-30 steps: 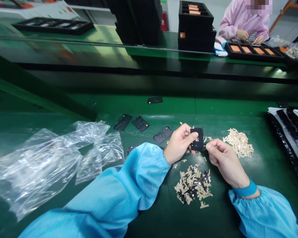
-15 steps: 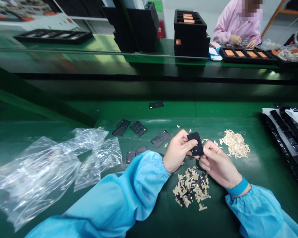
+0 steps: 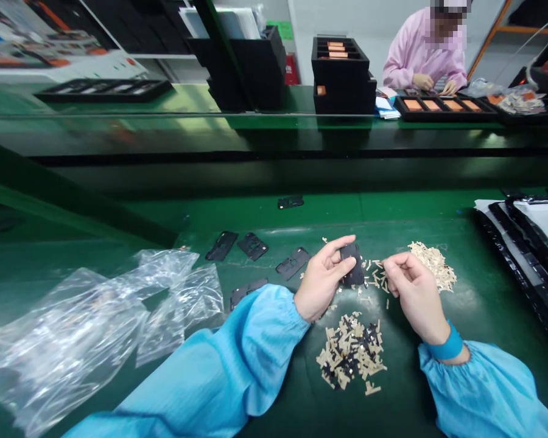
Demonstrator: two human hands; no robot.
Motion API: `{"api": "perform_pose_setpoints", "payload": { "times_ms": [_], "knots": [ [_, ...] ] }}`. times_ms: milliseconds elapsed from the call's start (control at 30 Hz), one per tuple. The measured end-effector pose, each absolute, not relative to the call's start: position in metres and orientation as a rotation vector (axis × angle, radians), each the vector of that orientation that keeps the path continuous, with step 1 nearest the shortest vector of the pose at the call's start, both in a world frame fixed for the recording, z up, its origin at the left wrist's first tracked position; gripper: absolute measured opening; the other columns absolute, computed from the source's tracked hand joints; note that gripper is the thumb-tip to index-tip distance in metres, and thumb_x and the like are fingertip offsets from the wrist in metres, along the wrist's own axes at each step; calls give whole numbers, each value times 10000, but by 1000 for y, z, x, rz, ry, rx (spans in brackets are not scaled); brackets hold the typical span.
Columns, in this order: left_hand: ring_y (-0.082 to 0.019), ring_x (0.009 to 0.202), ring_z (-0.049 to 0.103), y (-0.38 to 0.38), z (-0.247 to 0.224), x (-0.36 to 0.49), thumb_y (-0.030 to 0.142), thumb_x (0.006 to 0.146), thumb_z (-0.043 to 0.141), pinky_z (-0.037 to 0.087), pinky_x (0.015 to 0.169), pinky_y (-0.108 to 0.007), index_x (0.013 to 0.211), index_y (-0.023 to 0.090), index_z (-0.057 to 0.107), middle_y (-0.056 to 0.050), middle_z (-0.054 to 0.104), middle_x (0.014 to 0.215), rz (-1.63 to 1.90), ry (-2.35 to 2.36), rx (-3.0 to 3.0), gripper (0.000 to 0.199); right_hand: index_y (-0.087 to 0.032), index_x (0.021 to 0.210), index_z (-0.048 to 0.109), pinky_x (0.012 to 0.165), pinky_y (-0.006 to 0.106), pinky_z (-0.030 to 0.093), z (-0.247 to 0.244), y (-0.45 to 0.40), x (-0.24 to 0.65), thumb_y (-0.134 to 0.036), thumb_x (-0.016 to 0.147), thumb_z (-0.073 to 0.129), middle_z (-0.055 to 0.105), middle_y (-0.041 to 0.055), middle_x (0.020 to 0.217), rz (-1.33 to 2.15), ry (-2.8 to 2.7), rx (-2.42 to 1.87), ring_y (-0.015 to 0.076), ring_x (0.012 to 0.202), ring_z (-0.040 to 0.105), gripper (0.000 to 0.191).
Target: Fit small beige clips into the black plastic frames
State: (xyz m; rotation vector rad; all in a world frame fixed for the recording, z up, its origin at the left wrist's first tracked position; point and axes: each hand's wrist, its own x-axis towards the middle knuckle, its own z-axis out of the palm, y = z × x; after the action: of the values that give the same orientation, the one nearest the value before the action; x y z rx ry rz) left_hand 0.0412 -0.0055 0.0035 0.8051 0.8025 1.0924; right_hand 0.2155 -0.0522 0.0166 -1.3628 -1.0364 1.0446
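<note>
My left hand (image 3: 324,277) grips a thin black plastic plate (image 3: 352,274) with cut-outs, the thumb pressed on its face. To its right, my right hand (image 3: 413,289) is closed in a pinch, thumb against forefinger, over scattered small cream pieces (image 3: 377,277); whatever sits between the fingertips is too small to make out. Just behind that hand lies a heap of cream pieces (image 3: 432,261). Nearer to me is a mixed pile of beige and black small parts (image 3: 351,353). Several similar black plates (image 3: 293,263) lie on the green table left of my hands.
Crumpled clear plastic bags (image 3: 73,340) cover the left side of the table. Black-edged packs (image 3: 520,255) are stacked at the right. Across a raised green ledge, a person in pink (image 3: 424,55) works beside black trays (image 3: 447,106). A green post (image 3: 73,201) slants in at left.
My right hand has moved away from the black plate to the right, towards the cream pieces. My left hand keeps the plate, its forefinger now extended. The view has tilted slightly up.
</note>
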Motion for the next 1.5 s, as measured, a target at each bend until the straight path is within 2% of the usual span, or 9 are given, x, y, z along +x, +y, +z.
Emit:
{"api": "perform_pose_setpoints", "payload": {
  "times_ms": [67,167,267,367,567,700,833,1133,1500],
  "knots": [
    [-105,723,649,-5,6,41,305,690,888,514,647,-185,1079,178,682,6,709,830,1089,851,790,458,-200,839,655,523,256,400,17,-53,217,-505,866,737,560,-31,634,957,-1099,-1368,114,546,468,318],
    [-83,594,621,-5,9,41,317,642,911,479,527,-158,923,171,621,51,638,693,1046,913,749,429,-211,904,675,590,287,470,16,-55,219,-449,906,708,643,18,747,888,-1202,-1339,156,647,566,241],
    [-86,542,630,-5,11,41,359,606,927,490,489,-151,848,178,551,69,614,632,1038,928,712,482,-223,953,688,662,322,497,15,-57,222,-376,942,677,667,51,845,834,-1323,-1295,191,749,611,154],
    [-88,525,640,-5,13,41,385,577,938,509,487,-152,808,176,527,67,621,609,1051,938,694,515,-228,968,692,671,328,487,15,-58,224,-313,958,653,638,49,862,801,-1405,-1260,190,746,599,94],
    [-84,510,641,-4,14,42,406,535,956,515,484,-143,790,172,525,68,631,580,1066,935,662,553,-229,1013,670,625,319,454,15,-57,225,-239,946,656,599,28,836,768,-1505,-1257,179,700,569,69],
    [-77,501,638,-4,14,42,414,520,964,514,487,-136,782,170,522,71,631,567,1066,930,651,569,-225,959,658,620,315,444,15,-57,225,-231,946,654,601,27,830,731,-1537,-1263,172,687,556,16],
    [-83,511,643,-4,14,42,407,529,962,523,494,-146,786,166,529,63,639,578,1067,935,647,558,-222,883,643,624,312,444,17,-56,225,-249,973,618,609,35,830,704,-1590,-1253,175,703,556,97],
    [-109,541,656,-4,15,40,369,563,955,560,524,-194,807,159,554,25,674,603,1035,922,603,515,-235,884,619,595,306,448,23,-57,226,-199,989,570,615,39,823,531,-1749,-1247,183,697,559,121],
    [-105,544,658,-5,18,42,378,541,965,557,517,-191,804,156,551,24,680,628,1031,937,596,539,-252,981,607,664,328,486,22,-60,227,-135,980,571,659,49,876,363,-1889,-1186,201,777,615,122]
  ]
}}
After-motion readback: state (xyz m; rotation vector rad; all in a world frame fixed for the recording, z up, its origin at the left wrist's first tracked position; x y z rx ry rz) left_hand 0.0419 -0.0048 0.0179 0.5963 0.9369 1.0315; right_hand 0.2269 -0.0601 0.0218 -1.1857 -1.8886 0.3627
